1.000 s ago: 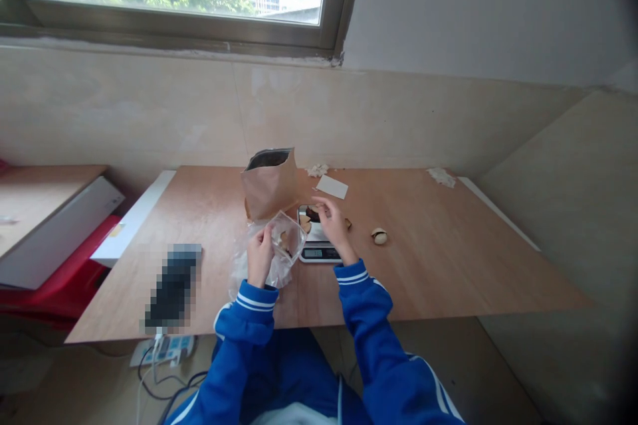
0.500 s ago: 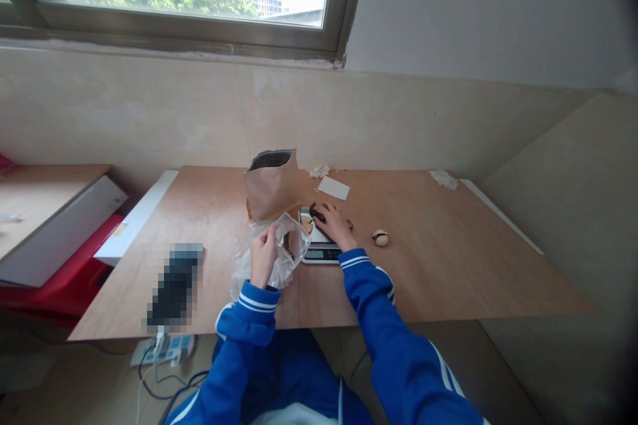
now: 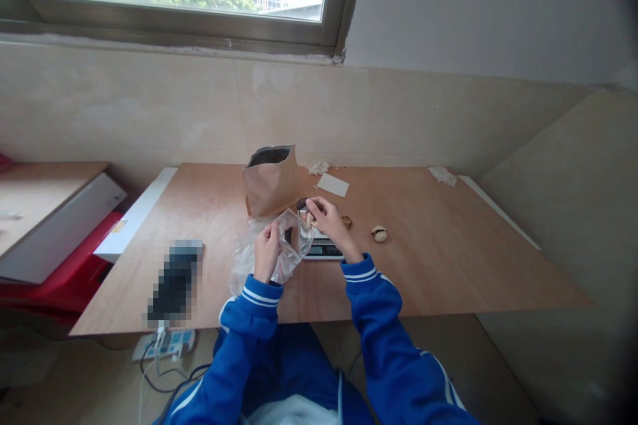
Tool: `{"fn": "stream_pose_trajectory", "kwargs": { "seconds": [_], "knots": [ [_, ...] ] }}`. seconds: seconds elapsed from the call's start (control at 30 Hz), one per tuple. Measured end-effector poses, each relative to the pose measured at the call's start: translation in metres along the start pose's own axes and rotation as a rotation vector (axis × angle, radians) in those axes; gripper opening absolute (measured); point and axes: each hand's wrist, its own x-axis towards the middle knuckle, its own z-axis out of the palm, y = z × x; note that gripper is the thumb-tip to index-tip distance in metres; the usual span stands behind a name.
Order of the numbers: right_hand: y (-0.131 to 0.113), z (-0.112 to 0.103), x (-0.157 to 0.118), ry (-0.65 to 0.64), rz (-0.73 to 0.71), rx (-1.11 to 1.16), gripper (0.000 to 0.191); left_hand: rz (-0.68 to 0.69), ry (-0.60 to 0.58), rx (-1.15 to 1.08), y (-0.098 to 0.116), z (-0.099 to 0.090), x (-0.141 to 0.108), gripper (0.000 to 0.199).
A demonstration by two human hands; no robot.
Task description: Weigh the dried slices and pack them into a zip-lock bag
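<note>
My left hand (image 3: 267, 249) pinches the rim of a clear plastic bag (image 3: 244, 259), whose open mouth faces right. Brown pieces show inside the bag. My right hand (image 3: 329, 220) is closed on a dark brown and pale piece that looks like a dried mushroom (image 3: 302, 204), beside the bag's mouth and above a small kitchen scale (image 3: 323, 251). Fingers and bag hide much of the scale's plate. Another brown piece (image 3: 346, 220) shows at the right of the scale, partly behind my right hand. A round pale mushroom-like piece (image 3: 379, 234) lies apart on the table.
A brown paper pouch (image 3: 272, 182) stands open behind the bag. A white card (image 3: 333, 184) and crumpled white tissue (image 3: 318, 169) lie near the wall, with more tissue (image 3: 442, 176) at the far right. A blurred phone (image 3: 175, 282) lies left, its cable running to a power strip (image 3: 172, 345).
My right hand has lifted from the scale's plate and moved slightly left towards the bag's mouth, with the mushroom piece in its fingers. The left hand keeps hold of the bag, shifted slightly right.
</note>
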Motion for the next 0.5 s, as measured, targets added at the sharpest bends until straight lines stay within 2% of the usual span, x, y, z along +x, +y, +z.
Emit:
{"fn": "stream_pose_trajectory", "kwargs": {
  "seconds": [0.1,0.2,0.3,0.5],
  "knots": [
    [-0.024,0.004,-0.007,-0.175,0.022,-0.067,0.039,0.011,-0.007,0.005,0.003,-0.001,-0.001,0.053],
    [-0.033,0.005,-0.013,-0.247,0.069,-0.23,0.038,0.026,-0.01,-0.003,0.003,-0.002,-0.002,0.052],
    [-0.031,0.008,-0.016,-0.216,0.074,-0.311,0.036,0.039,-0.018,-0.022,0.002,-0.004,-0.002,0.052],
    [-0.029,0.019,-0.012,-0.103,0.047,-0.234,0.033,0.024,-0.025,-0.085,-0.002,-0.003,-0.002,0.053]
  ]
}}
